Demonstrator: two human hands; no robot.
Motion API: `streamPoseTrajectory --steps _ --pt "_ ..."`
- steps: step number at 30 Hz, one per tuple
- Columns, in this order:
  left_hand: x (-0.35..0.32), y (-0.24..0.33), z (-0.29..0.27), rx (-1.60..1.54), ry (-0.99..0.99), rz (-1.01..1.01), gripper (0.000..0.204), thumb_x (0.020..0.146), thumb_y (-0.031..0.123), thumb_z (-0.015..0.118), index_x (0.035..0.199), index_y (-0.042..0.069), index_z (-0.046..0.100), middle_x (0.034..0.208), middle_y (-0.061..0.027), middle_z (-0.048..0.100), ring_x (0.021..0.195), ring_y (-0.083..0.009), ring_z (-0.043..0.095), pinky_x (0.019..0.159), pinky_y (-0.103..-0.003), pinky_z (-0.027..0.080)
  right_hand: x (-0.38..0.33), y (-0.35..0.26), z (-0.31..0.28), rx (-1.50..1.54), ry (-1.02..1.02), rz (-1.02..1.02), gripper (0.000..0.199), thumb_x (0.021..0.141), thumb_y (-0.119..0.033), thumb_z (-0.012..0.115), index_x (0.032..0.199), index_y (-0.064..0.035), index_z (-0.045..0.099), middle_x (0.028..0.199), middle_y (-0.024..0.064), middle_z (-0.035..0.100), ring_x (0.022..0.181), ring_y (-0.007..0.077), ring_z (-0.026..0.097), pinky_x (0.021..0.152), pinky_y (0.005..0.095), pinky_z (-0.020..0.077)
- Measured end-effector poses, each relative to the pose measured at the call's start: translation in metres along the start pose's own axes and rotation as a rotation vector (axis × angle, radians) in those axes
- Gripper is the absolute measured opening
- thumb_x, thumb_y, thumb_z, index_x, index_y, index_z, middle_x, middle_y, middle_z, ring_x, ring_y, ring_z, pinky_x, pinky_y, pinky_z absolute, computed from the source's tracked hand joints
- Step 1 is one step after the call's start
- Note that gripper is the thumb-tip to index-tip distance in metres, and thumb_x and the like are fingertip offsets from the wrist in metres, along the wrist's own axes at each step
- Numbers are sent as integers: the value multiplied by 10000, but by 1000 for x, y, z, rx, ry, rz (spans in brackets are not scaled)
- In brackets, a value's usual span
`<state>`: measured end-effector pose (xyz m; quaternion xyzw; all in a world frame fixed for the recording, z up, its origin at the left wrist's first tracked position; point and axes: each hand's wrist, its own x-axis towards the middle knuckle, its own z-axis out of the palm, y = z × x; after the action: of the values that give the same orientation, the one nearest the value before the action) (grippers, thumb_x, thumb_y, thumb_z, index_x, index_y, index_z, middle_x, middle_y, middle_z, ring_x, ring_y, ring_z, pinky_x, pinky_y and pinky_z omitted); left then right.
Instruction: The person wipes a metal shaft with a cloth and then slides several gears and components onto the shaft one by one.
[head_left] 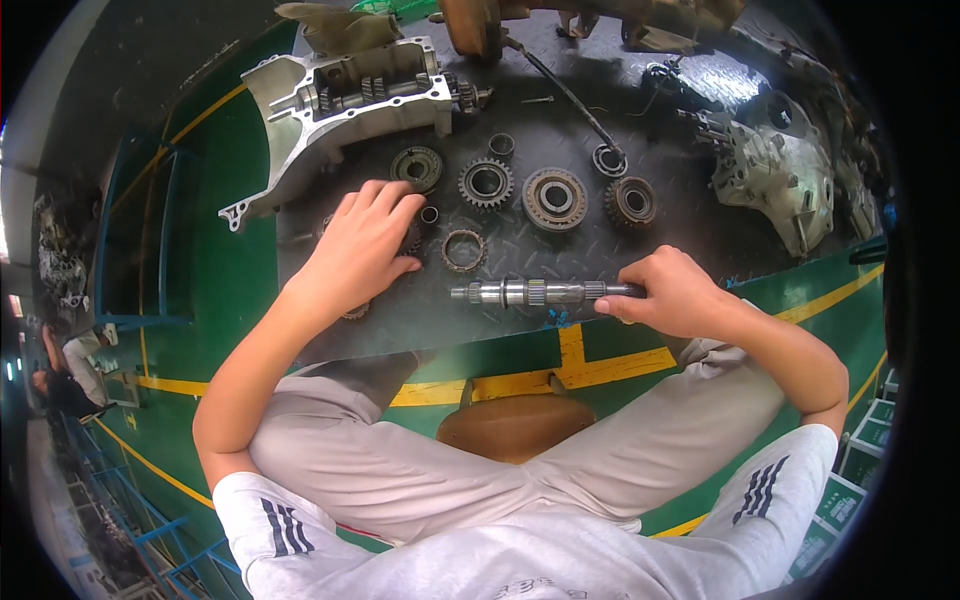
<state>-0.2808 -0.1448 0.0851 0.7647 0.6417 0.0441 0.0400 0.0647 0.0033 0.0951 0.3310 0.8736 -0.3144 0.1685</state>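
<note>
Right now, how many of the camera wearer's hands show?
2: the left hand near a metal ring, the right hand on one end of the metal shaft. Neither is hidden.

Inside a workshop, across a green floor [230,150] marked with scuffed yellow lines [620,368] and around a dark tabletop [580,258] of raised-pattern plate, shining with white glare toward its far right. Down by the near edge, to a rounded brown seat [515,425] — then leftward, past blue metal frames [150,320], into bright light at the far left. At lower right, beside green-and-white boxes [838,500] on the floor — partly lost in shadow.
</note>
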Motion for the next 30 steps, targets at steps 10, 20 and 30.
streamPoseTrajectory --steps 10,20,30 --pt "34 32 17 -9 -137 312 610 724 148 860 1278 69 619 1250 -85 618 1169 -282 583 982 -389 486 6 11 -18 -88 67 24 517 891 -486 764 827 27 745 675 248 614 648 424 604 627 457 479" --pt "29 22 17 -298 -86 176 410 823 48 770 1209 30 633 1231 -121 596 1158 -341 563 999 -433 504 11 21 -5 -13 24 -8 511 936 -485 717 852 18 724 680 221 642 666 392 642 669 446 516" --pt "10 19 16 -100 -1 186 573 738 116 850 1252 65 601 1273 -116 621 1186 -327 592 998 -399 460 15 22 -9 -28 -20 1 472 920 -458 741 865 11 728 722 237 645 713 422 628 678 474 492"
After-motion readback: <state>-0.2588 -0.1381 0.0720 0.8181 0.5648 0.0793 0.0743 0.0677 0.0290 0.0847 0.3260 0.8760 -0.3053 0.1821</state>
